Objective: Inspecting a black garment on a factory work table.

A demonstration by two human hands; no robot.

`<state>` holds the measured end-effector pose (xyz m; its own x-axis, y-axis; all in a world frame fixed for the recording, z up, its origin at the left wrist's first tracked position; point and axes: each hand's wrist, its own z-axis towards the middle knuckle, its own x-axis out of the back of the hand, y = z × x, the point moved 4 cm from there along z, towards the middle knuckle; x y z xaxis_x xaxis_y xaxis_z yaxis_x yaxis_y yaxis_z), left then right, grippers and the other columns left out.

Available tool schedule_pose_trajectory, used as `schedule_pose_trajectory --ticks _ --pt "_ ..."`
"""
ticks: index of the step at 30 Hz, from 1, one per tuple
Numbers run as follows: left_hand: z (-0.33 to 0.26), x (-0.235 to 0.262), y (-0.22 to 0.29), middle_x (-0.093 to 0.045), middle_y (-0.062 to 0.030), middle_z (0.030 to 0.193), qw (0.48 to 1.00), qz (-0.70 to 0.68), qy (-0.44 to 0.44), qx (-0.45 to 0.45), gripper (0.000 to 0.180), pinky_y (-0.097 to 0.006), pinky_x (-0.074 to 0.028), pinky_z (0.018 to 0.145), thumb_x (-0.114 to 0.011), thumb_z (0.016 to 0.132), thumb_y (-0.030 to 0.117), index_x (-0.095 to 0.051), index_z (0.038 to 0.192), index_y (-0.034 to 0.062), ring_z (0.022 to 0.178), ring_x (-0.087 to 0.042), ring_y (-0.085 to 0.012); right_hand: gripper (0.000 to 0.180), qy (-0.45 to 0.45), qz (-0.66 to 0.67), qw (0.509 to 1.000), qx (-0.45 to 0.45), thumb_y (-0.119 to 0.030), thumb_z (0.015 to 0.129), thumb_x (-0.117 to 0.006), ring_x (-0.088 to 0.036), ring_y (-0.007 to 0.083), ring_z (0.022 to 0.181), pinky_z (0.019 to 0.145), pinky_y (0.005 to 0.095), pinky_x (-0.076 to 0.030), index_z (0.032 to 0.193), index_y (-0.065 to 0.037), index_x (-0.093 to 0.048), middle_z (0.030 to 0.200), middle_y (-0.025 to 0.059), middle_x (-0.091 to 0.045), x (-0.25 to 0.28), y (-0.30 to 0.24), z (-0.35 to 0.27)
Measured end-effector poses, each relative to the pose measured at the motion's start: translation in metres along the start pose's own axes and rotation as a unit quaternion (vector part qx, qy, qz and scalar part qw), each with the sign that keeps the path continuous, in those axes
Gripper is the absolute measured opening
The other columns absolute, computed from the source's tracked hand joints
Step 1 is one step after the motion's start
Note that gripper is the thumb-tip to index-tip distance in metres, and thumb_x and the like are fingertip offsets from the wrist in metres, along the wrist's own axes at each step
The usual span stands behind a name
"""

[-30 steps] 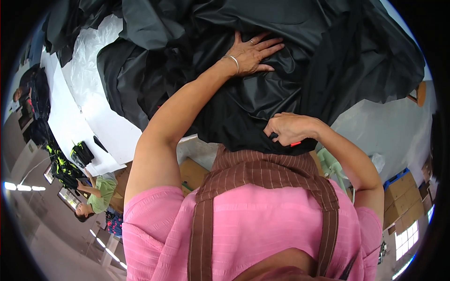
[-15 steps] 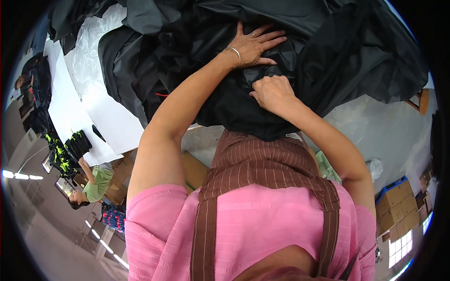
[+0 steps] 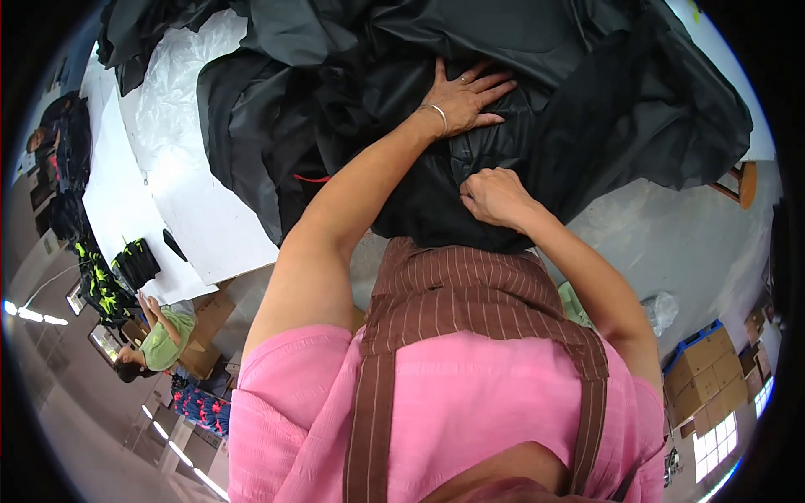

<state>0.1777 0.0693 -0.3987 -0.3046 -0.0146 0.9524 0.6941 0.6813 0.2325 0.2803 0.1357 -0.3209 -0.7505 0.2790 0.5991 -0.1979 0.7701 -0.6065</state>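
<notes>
The left hand [image 3: 464,99] is pressing flat, fingers wide, on the black jacket [image 3: 436,159]. Just below it, the right hand [image 3: 495,197] is bunching the jacket's cloth tight w/ its grip, over the white surface [image 3: 193,210].

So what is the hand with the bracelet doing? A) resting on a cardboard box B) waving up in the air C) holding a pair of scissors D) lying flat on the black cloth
D: the left hand, with the bracelet on its wrist, lies palm down with fingers spread on the black cloth, while the right hand bunches the cloth nearer the body.
</notes>
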Motion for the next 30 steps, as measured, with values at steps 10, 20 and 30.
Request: schedule_pose_trajectory --ticks 10,20,30 --pt "-0.02 0.024 0.016 -0.033 -0.0045 0.145 0.995 -0.047 0.082 0.032 0.057 -0.071 -0.019 0.1 -0.059 0.084 0.043 -0.044 0.135 0.0219 0.135 -0.027 -0.0225 0.02 0.022 -0.033 0.998 -0.057 -0.023 0.076 -0.062 -0.065 0.0327 0.084 0.082 0.0418 -0.049 0.084 -0.007 -0.071 0.082 0.0165 -0.068 -0.024 0.017 0.008" --pt "-0.094 0.024 0.022 -0.023 0.0012 0.151 0.969 -0.239 0.005 0.058 0.061 -0.062 -0.008 0.109 -0.066 0.079 0.039 -0.045 0.135 0.0249 0.142 -0.014 -0.0232 0.021 0.004 -0.028 0.997 -0.073 -0.024 0.075 -0.063 -0.064 0.0332 0.087 0.08 0.042 -0.05 0.086 -0.007 -0.071 0.087 0.0176 -0.067 -0.021 0.013 0.007" --pt "-0.095 0.011 0.013 -0.018 -0.0007 0.154 0.964 -0.261 -0.011 0.057 0.085 -0.061 -0.006 0.109 -0.068 0.077 0.045 -0.023 0.147 0.0226 0.142 -0.012 -0.0258 0.027 0.195 0.301 0.934 -0.006 -0.006 0.067 -0.071 -0.061 0.03 0.092 0.081 0.0336 -0.047 0.092 -0.002 -0.062 0.096 0.0145 -0.061 0.044 0.03 -0.011"
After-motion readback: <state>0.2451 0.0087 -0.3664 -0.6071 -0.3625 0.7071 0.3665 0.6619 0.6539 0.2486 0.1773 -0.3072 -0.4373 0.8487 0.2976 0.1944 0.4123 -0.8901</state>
